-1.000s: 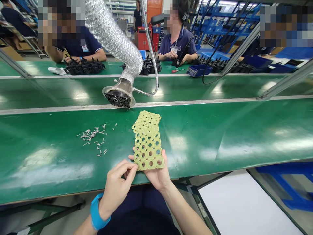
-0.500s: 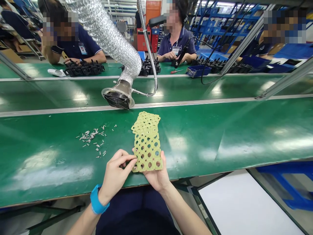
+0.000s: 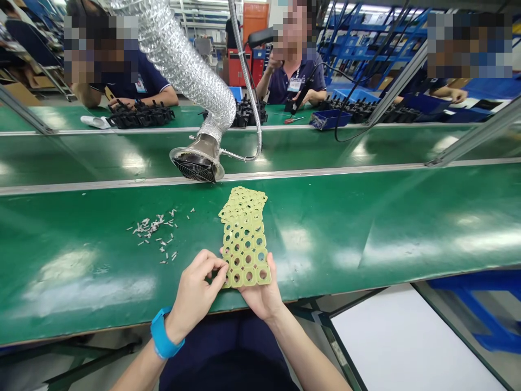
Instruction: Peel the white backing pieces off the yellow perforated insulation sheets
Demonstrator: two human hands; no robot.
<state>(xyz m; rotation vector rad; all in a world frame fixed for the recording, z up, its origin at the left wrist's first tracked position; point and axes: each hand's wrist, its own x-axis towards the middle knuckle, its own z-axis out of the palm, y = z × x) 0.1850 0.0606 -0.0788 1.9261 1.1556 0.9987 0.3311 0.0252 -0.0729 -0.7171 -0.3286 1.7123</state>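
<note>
Head view: perforated yellow-green sheet (image 3: 245, 255) held on open right hand (image 3: 262, 293), edge narrowly pinched by left hand (image 3: 194, 290). White scraps (image 3: 152, 228) scattered beside, on green bench (image 3: 73, 260).

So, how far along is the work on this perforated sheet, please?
Done, seemingly: small pale scraps lie on the green bench mat. In hand: the left hand pinches the edge of the perforated sheet, the right hand supporting it. Left, probably: its far end, lying on the mat.

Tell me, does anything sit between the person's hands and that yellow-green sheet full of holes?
Nothing visible does. The left hand reaches the lower edge of the yellow-green perforated sheet directly, and the right hand lies right beneath that end of it.
</note>
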